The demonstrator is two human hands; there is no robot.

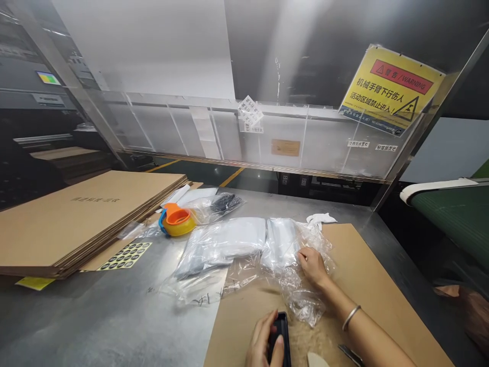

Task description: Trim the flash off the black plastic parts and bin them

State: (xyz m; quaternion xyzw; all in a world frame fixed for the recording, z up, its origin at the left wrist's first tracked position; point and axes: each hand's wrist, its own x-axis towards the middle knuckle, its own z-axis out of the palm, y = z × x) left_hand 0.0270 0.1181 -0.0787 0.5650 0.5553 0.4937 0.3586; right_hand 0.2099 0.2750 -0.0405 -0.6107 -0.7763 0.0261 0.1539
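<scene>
My left hand (pixel 261 340) is at the bottom edge of the view, closed around a black rectangular object (pixel 283 322) that looks like a phone; much of it is hidden by the fingers. My right hand (pixel 313 266), with a metal bangle on the wrist, pinches the side of a clear plastic bag (pixel 282 237) containing something pale and flat. Left of that bag lies another clear bag (pixel 237 237) with white contents. Beneath the hands is a flat brown cardboard sheet (pixel 367 290). Crumpled clear film (pixel 305 306) hangs below my right hand.
A stack of flat cardboard (pixel 76 214) occupies the left side. Near it sit a tape roll in an orange holder (pixel 179 219) and a sheet of round black stickers (pixel 126 256). White gloves (pixel 321 219) lie at the back. A transparent guard panel (pixel 171 127) stands behind the metal table (pixel 95 316).
</scene>
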